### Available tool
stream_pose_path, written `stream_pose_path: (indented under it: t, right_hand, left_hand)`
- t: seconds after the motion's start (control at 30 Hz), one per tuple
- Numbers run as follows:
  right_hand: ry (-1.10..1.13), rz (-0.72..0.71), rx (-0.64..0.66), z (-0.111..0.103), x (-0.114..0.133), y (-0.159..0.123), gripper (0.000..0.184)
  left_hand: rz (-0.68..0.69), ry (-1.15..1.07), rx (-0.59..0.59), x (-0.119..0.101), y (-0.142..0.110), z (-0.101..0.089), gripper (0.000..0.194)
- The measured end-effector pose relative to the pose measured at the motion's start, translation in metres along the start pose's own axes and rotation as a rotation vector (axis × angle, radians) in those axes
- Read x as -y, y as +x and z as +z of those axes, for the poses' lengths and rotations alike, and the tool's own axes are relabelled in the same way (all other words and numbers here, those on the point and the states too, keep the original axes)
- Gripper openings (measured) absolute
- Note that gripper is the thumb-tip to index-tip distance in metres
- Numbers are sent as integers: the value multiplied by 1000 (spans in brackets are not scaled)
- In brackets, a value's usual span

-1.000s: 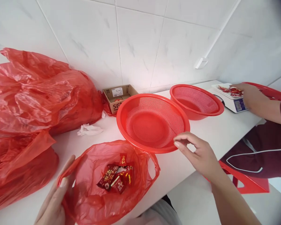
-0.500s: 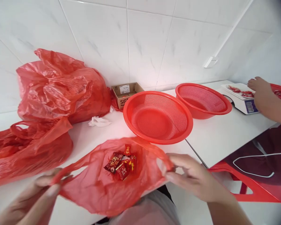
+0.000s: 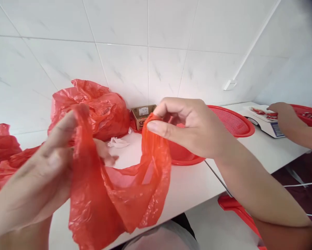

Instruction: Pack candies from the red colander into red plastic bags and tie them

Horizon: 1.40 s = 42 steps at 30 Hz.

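big full bag back against the wall, box just right of it, baskets further right, scale past those, all on the table

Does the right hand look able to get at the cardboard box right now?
Probably not without letting go: the right hand is pinching the raised red bag. Otherwise the way looks fairly free; the cardboard box sits open beyond it.

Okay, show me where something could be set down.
Bare white tabletop shows between the scale and the right forearm, and between the held bag and the table seam. Left is crowded with red bags.
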State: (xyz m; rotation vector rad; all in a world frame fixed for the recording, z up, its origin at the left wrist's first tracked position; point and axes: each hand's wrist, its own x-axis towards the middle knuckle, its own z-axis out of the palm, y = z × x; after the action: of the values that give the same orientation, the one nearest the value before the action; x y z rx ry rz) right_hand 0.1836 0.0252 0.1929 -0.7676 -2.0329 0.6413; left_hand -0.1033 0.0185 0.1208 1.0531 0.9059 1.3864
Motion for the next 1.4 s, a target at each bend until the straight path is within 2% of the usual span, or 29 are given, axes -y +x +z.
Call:
stream_pose_path:
  t: [0.07, 0.1, 0.13, 0.23, 0.3, 0.37, 0.43, 0.5, 0.57, 0.67, 0.77, 0.87, 0.9, 0.97, 1.0, 1.07, 1.13, 1.2, 1.3, 1.33, 1.4]
  right_hand:
    - [41, -55, 48, 10, 1, 11, 18]
    - [53, -85, 81, 16, 2, 16, 18]
    - [57, -115, 120, 22, 2, 21, 18]
    - [49, -204, 255, 38, 1, 33, 14]
    - [63, -227, 285, 45, -3, 36, 4]
    - [61, -196, 238, 46, -14, 36, 13]
    - [22, -95, 169, 46, -29, 33, 24]
    - [-14, 22, 151, 45, -44, 30, 24]
    - [-5, 78, 132, 46, -52, 25, 18]
    - [116, 34, 67, 50, -50, 17, 13]
    - [327, -57, 106, 56, -46, 10, 14]
    - [415, -71, 44, 65, -57, 10, 14]
    - [413, -27, 31, 68, -64, 11, 17]
    - [381, 95, 85, 77, -80, 12, 24]
    - [355, 152, 128, 82, -87, 12, 28]
    - [301, 223, 163, 91, -99, 10, 34]
    - [281, 247, 148, 96, -105, 6, 38]
    - [301, 245, 165, 98, -105, 4, 40]
    - [349, 197, 235, 93, -97, 3, 27]
    - [333, 188, 247, 90, -94, 2, 24]
    - [203, 184, 233, 82, -91, 0, 29]
  left_hand:
    - [13, 221, 313, -1, -2, 15, 93]
    - [6, 349, 417, 0, -2, 22, 92]
    - [1, 460, 460, 1, 0, 29, 86]
    - [39, 651, 440, 8, 12, 45, 40]
    - [15, 589, 390, 11, 20, 50, 9]
    - [-73, 466, 338, 12, 28, 50, 20]
    - [-121, 370, 301, 14, 33, 49, 31]
    - [-128, 337, 300, 16, 37, 50, 34]
    - [-136, 304, 280, 20, 40, 51, 31]
    - [-108, 286, 284, 23, 43, 52, 28]
    - [-71, 343, 367, 20, 44, 47, 27]
    - [-54, 510, 451, 15, 42, 40, 13]
    - [-33, 588, 484, 14, 41, 37, 9]
    - [35, 727, 523, 16, 39, 34, 18]
    - [85, 789, 514, 18, 39, 32, 22]
    - [225, 912, 411, 26, 39, 30, 30]
    - [418, 1056, 255, 35, 39, 28, 37]
    - [613, 1160, 152, 43, 38, 27, 40]
    - [804, 1190, 167, 50, 36, 22, 36]
    - [826, 1187, 189, 51, 35, 19, 34]
    - [824, 1181, 206, 55, 32, 9, 31]
